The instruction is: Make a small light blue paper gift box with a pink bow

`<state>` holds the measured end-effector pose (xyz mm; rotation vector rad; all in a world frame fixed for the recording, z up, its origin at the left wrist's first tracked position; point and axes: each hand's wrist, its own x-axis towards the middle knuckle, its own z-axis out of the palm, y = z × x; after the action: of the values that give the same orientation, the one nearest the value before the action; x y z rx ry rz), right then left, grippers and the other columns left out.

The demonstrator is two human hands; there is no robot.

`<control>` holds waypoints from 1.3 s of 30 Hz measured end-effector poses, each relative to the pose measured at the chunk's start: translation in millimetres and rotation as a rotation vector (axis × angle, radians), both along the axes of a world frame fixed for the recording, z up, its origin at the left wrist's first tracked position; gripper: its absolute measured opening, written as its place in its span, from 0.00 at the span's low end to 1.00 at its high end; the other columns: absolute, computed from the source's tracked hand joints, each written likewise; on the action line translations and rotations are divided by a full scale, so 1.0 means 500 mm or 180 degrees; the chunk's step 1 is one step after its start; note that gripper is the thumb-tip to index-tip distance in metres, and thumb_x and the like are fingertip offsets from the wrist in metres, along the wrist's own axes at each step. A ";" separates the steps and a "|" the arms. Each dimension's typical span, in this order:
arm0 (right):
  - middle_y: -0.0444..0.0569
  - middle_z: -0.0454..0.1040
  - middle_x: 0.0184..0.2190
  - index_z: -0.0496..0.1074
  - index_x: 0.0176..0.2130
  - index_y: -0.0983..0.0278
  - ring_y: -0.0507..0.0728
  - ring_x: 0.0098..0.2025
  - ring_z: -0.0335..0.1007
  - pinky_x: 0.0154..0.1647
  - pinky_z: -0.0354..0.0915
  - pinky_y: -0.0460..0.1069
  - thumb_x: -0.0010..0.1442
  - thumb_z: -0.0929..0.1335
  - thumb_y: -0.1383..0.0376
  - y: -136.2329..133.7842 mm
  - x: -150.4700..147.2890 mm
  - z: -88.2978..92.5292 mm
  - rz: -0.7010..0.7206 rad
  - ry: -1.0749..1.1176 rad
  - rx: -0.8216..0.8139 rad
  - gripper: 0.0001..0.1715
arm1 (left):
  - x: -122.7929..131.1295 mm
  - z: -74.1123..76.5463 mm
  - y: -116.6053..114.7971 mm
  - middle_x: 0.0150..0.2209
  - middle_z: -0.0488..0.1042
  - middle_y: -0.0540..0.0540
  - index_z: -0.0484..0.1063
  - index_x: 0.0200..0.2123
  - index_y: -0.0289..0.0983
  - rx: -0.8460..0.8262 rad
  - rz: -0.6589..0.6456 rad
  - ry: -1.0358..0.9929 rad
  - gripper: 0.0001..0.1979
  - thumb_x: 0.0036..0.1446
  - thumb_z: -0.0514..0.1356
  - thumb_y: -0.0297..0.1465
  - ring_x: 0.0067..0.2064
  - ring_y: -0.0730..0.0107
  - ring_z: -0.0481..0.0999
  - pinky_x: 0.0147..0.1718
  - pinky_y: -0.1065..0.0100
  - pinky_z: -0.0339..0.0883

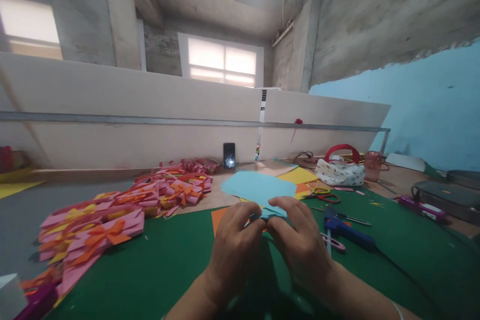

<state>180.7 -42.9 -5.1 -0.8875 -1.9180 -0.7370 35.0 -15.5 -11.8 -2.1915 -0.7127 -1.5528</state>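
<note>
My left hand [237, 237] and my right hand [298, 235] meet over the green mat [172, 260], fingers curled and thumbs close together. Between their fingertips is a small light blue paper piece [275, 212], mostly hidden by the fingers. Just beyond lies a stack of light blue paper sheets [258, 186]. An orange paper sheet [218, 219] sticks out beside my left hand. To the right of my right hand rest a blue glue gun [348, 230], a pink craft knife [337, 245] and scissors [330, 198].
Pink paper pieces with orange and yellow bows [108, 235] are heaped at the left. A phone [229, 155] leans against the white panel [168, 145]. A white bag with a red handle [339, 172], a pink mug [373, 166] and a dark case [446, 195] stand at the right.
</note>
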 end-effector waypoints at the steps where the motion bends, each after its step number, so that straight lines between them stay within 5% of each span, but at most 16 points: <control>1: 0.55 0.69 0.41 0.70 0.29 0.66 0.59 0.44 0.64 0.42 0.63 0.55 0.57 0.62 0.73 0.000 0.000 0.000 0.0060 0.0049 -0.0009 0.08 | 0.000 0.001 -0.001 0.32 0.70 0.46 0.68 0.23 0.36 0.0021 -0.0001 0.0027 0.09 0.53 0.54 0.22 0.33 0.71 0.68 0.32 0.67 0.63; 12: 0.54 0.67 0.42 0.67 0.27 0.66 0.59 0.45 0.63 0.43 0.62 0.56 0.54 0.64 0.75 0.001 0.001 0.008 0.0328 0.0344 -0.0102 0.07 | -0.013 0.009 0.000 0.38 0.71 0.43 0.68 0.27 0.35 0.0439 0.0101 0.0309 0.05 0.49 0.57 0.20 0.39 0.65 0.68 0.37 0.62 0.63; 26: 0.51 0.67 0.37 0.61 0.33 0.64 0.57 0.41 0.64 0.40 0.63 0.52 0.50 0.64 0.77 -0.018 0.003 -0.002 0.0897 0.0906 -0.0734 0.11 | -0.007 0.019 -0.012 0.35 0.70 0.46 0.67 0.26 0.35 0.0384 -0.0185 0.0042 0.07 0.48 0.57 0.18 0.38 0.69 0.67 0.38 0.62 0.61; 39: 0.48 0.65 0.39 0.55 0.25 0.62 0.56 0.45 0.62 0.44 0.60 0.50 0.49 0.64 0.75 -0.023 -0.015 -0.003 0.0765 0.1952 -0.1509 0.13 | -0.009 0.024 -0.018 0.32 0.72 0.51 0.65 0.23 0.37 0.0364 -0.0303 0.0042 0.08 0.50 0.55 0.20 0.36 0.73 0.68 0.41 0.65 0.60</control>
<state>173.3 -54.4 -6.4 -0.9958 -1.6062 0.1471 30.3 -24.7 0.2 -2.1774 -0.5094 -1.5824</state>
